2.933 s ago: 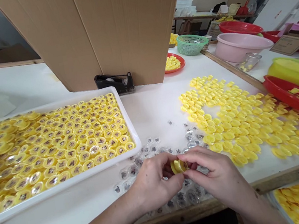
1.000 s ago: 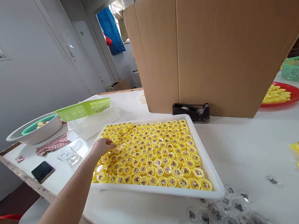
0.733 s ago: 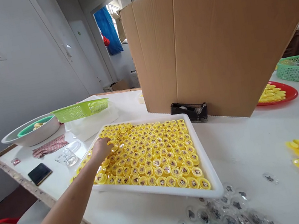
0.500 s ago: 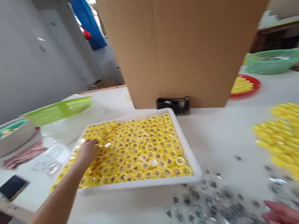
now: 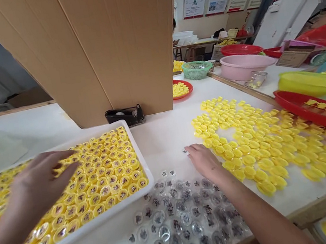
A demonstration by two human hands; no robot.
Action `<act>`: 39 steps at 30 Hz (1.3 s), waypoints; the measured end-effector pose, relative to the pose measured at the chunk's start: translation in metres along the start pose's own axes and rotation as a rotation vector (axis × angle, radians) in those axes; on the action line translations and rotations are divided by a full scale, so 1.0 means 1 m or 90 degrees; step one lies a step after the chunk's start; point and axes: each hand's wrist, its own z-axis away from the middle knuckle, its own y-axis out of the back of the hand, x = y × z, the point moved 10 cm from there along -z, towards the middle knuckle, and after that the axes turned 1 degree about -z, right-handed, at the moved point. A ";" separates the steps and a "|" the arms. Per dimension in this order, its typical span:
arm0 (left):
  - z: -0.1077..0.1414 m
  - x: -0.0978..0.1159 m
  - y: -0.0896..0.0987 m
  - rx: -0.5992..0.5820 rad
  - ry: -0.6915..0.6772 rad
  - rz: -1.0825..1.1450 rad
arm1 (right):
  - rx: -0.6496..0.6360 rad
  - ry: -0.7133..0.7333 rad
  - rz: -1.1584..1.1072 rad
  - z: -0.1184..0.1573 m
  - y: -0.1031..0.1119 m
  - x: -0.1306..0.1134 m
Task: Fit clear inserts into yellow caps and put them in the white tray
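Note:
My left hand [image 5: 43, 181] hovers above the white tray [image 5: 141, 165], thumb and fingers apart, with nothing visible between them. Rows of round yellow pieces [image 5: 105, 190] with small dark pictures under a shiny face fill the tray. On the table to the right, my right hand [image 5: 202, 160] has its fingers closed at a small clear disc with a dark print [image 5: 184, 150], which shows at the fingertips. Many similar clear printed discs [image 5: 181, 206] lie loosely scattered between the tray and my right forearm. Plain yellow round pieces [image 5: 241, 142] spread over the table beyond that hand.
A tall cardboard sheet [image 5: 102, 57] stands behind the tray, with a black tape dispenser [image 5: 126, 115] at its foot. Farther right are a red plate [image 5: 187, 91], a green basket [image 5: 196, 70], a pink basin [image 5: 244, 66] and a red tray [image 5: 291, 106]. A wooden strip [image 5: 238, 88] edges the table.
The view has swung right. My left hand has lifted off the yellow pieces and opened. My right hand has moved from the near edge to farther in, now at a clear disc.

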 end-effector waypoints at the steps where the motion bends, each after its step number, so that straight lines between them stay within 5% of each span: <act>1: -0.003 0.034 -0.003 -0.002 -0.048 0.038 | -0.017 0.006 0.026 -0.010 -0.006 -0.004; 4: -0.012 0.125 -0.030 -0.072 -0.188 0.151 | -0.055 0.015 0.089 -0.024 -0.018 -0.014; 8: -0.026 0.214 -0.101 -0.243 -0.271 0.221 | -0.073 0.037 0.129 -0.008 -0.023 -0.021; 13: -0.043 0.301 -0.200 -0.366 -0.282 0.224 | -0.043 0.047 0.113 0.029 -0.015 -0.019; 17: -0.050 0.345 -0.259 -0.390 -0.250 0.206 | 0.023 0.019 0.073 0.049 -0.003 -0.009; 20: -0.050 0.360 -0.284 -0.390 -0.230 0.191 | 0.079 -0.032 0.043 0.057 0.009 0.007; 24: -0.047 0.361 -0.294 -0.385 -0.229 0.171 | 0.111 -0.087 -0.015 0.064 0.020 0.031; 30: -0.032 0.343 -0.288 -0.408 -0.254 0.146 | 0.113 -0.123 -0.044 0.059 0.019 0.056; 39: -0.003 0.314 -0.263 -0.431 -0.260 0.133 | 0.060 -0.115 0.075 0.017 0.003 0.035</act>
